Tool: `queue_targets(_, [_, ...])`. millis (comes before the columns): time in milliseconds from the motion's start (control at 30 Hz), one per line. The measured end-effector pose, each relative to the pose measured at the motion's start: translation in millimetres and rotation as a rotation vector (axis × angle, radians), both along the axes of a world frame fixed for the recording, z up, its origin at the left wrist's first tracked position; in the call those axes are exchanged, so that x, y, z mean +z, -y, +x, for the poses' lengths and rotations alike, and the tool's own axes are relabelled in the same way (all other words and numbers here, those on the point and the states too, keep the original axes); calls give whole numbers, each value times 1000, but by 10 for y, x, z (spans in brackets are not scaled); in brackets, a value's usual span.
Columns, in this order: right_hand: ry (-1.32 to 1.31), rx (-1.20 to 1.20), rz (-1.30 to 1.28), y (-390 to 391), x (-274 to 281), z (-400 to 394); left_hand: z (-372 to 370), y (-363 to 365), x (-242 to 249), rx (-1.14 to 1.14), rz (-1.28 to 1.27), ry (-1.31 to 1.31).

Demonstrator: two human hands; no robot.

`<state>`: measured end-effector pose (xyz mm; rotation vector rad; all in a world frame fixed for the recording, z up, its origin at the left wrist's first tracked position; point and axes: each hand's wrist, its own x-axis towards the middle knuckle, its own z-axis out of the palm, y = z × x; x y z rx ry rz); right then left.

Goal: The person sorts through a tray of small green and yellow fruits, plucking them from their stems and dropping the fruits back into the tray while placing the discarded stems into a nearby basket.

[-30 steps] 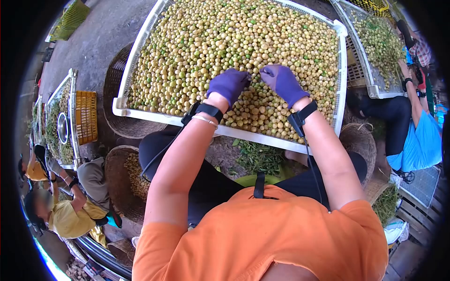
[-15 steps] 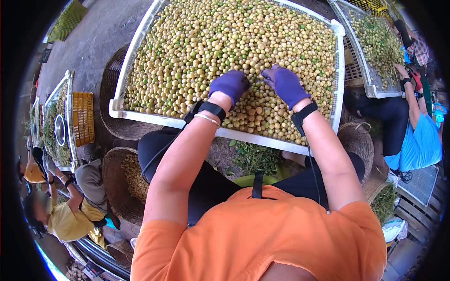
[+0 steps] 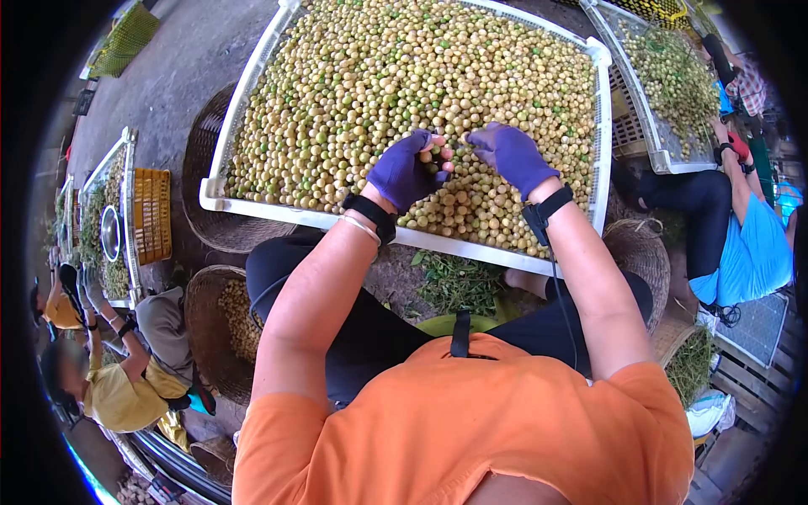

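Note:
A white-framed tray full of small round yellow-green fruits lies in front of me. My left hand, in a purple glove with bare fingertips, is turned partly palm-up near the tray's front, its fingers curled round a few of the fruits. Just to its right, my right hand, gloved the same way, hovers over the heap with its fingertips drawn together. Whatever those fingertips hold, if anything, is hidden.
At my left stands a wicker basket with fruits inside; another wicker basket sits partly under the tray. Cut greenery lies between my legs. Co-workers sit left and right by other trays, one with a yellow crate beside it.
My left hand has drawn back slightly and rolled upward, and fruits now show in its fingers. My right hand has shifted only a little, staying over the heap.

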<state>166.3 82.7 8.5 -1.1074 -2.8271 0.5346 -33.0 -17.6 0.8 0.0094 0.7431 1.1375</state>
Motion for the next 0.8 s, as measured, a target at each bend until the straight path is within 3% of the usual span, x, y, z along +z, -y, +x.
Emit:
queue_targets(67, [124,67,71,-16,-112,-68,14,23,-26,32,-11,42])
queue_targets(167, [94,45,75,4,-167,-85,39,39,-80,52,-29,43])
queue_targets(267, [-130,0,41,-53,-251,-120,53,28,-68,21,-54,-55])
queue_targets(367, [-504,-636,-778,104,175,-193,84,-2,-2,-65,-18,-191])
queue_targets(400, [-617,-588,-974,134,322,-165,98,-5,34,-108,19,-209])
queue_targets(500, [-652,-477,-1023,211,463,-183,148,-12,120,-136,139,-188])
queue_targets(600, [-607,-298,-456,251,319,-262,141,16,164,-104,203,-246])
queue_targets(633, [-622,-204,-265,274,317,-296,100,29,128,-172,373,-442])
queue_targets(700, [-507,-136,-156,295,353,-294,6,44,23,-307,713,-833])
queue_targets(800, [-416,-75,-1,327,406,-325,-27,16,153,-221,102,16])
